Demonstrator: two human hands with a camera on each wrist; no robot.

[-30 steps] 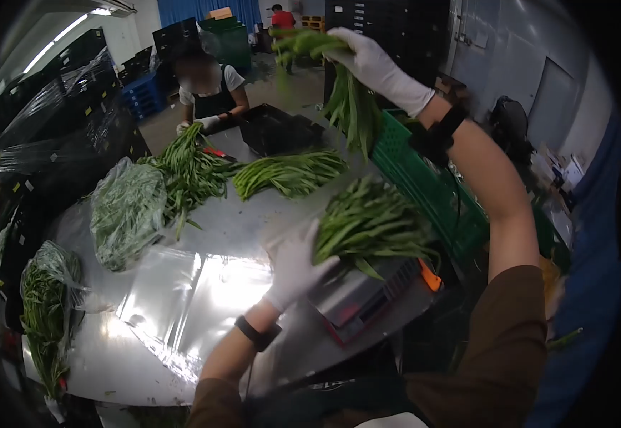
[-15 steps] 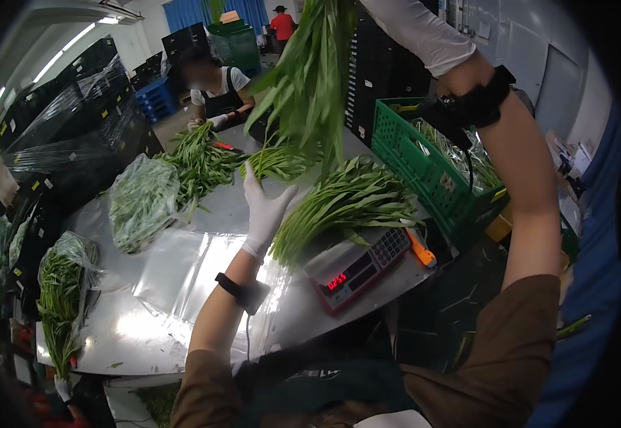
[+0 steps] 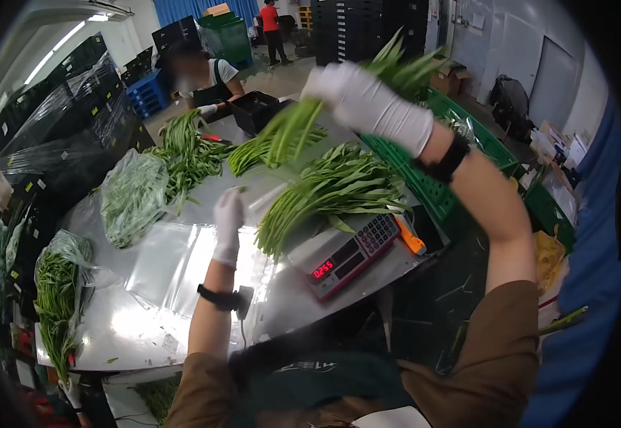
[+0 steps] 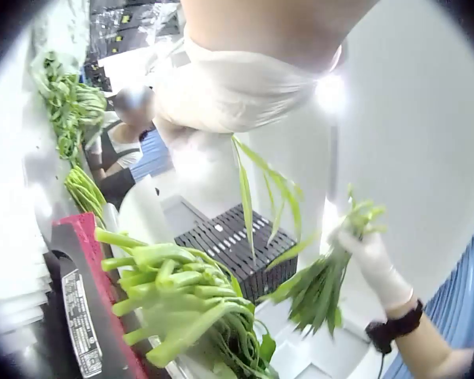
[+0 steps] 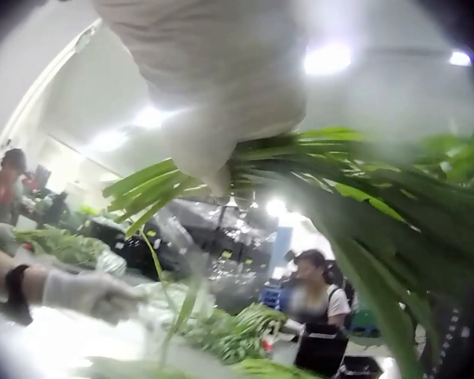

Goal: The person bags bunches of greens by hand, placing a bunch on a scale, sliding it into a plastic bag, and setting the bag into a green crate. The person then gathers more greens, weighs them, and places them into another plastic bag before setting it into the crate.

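Observation:
My gloved right hand [image 3: 367, 103] grips a bunch of water spinach [image 3: 293, 132] raised above the table, its stems on one side and its leaves on the other. In the right wrist view the fingers wrap over that bunch [image 5: 324, 162]. My gloved left hand [image 3: 229, 225] is lower, over the plastic sheets, and pinches a thin leafy stalk [image 4: 249, 201] at its fingertips. Beside it, a larger pile of water spinach [image 3: 332, 185] lies on a digital scale [image 3: 350, 253] with red figures reading 0.255, stems toward the left hand.
Clear plastic bags [image 3: 164, 267] lie flat on the metal table [image 3: 96, 339]. Bagged greens [image 3: 135, 196] and loose bunches [image 3: 189, 153] sit farther back. A green crate [image 3: 439, 189] stands at right, an orange tool [image 3: 410, 237] by the scale. Another person [image 3: 207, 78] works across the table.
My right hand has come down from the top edge of the view with its bunch, which has turned from hanging to sideways. The left hand has moved left, its spread fingers now closed together.

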